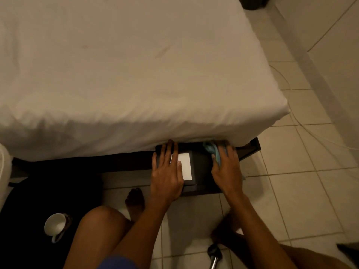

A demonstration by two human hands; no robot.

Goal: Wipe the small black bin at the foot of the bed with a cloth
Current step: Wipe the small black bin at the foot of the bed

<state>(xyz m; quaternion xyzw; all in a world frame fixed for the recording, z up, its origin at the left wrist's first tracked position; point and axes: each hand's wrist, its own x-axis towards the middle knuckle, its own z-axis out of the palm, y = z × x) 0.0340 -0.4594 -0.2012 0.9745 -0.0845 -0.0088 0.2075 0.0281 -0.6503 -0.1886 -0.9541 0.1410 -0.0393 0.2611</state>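
Note:
The small black bin [201, 167] stands on the floor at the foot of the bed, partly tucked under the white sheet; a white rectangular panel shows on its top. My left hand [168, 171] lies flat on the bin's left side, fingers spread, steadying it. My right hand [227, 167] presses a light blue cloth [212, 151] against the bin's right side. Part of the cloth bunches up near the sheet's edge, and the far end of the bin is hidden by the bedding.
The bed with its white sheet [126, 74] fills the upper view over a dark frame [250, 150]. A white cup [55, 226] lies on a black mat at lower left. White cables [303, 121] run over the tiled floor at right. My knees and bare feet are below.

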